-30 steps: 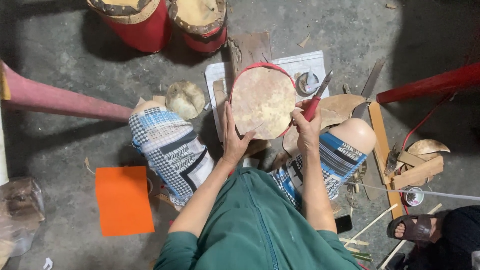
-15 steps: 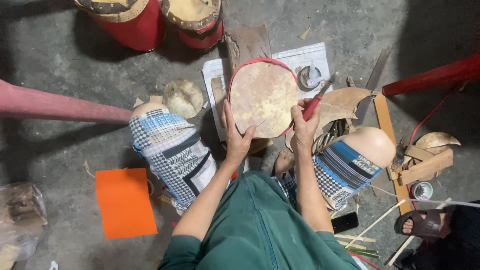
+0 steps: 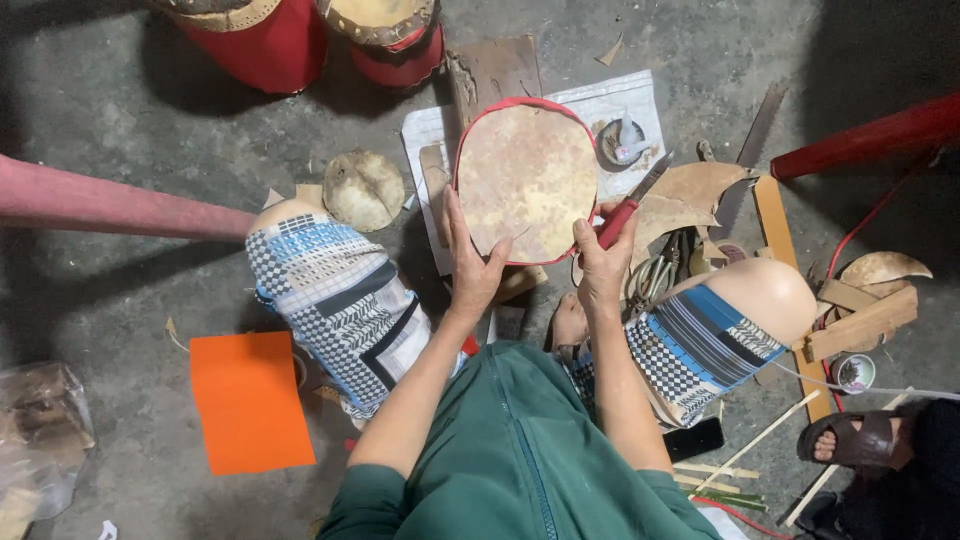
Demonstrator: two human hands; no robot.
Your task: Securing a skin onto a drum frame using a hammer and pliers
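I sit on the floor with a round, tan hide drumhead [image 3: 527, 178] edged in red in front of me. My left hand [image 3: 470, 262] presses flat against its lower left rim, fingers spread. My right hand [image 3: 600, 262] is at its lower right rim, closed around a red-handled knife [image 3: 632, 203] whose blade points up and to the right, away from the skin. My knees, in patterned shorts, spread to either side.
Two red drums [image 3: 262, 40] stand at the top. A small hide disc [image 3: 364, 188], hide scraps [image 3: 700, 190], a saw blade [image 3: 750, 150], wooden blocks [image 3: 862, 322] and sticks lie about. An orange sheet [image 3: 250, 400] lies lower left. Another person's sandalled foot [image 3: 848, 438] is lower right.
The knife blade has swung off the drumhead's right edge to point outward. My left hand slid a little along the lower rim. The camera shifted slightly.
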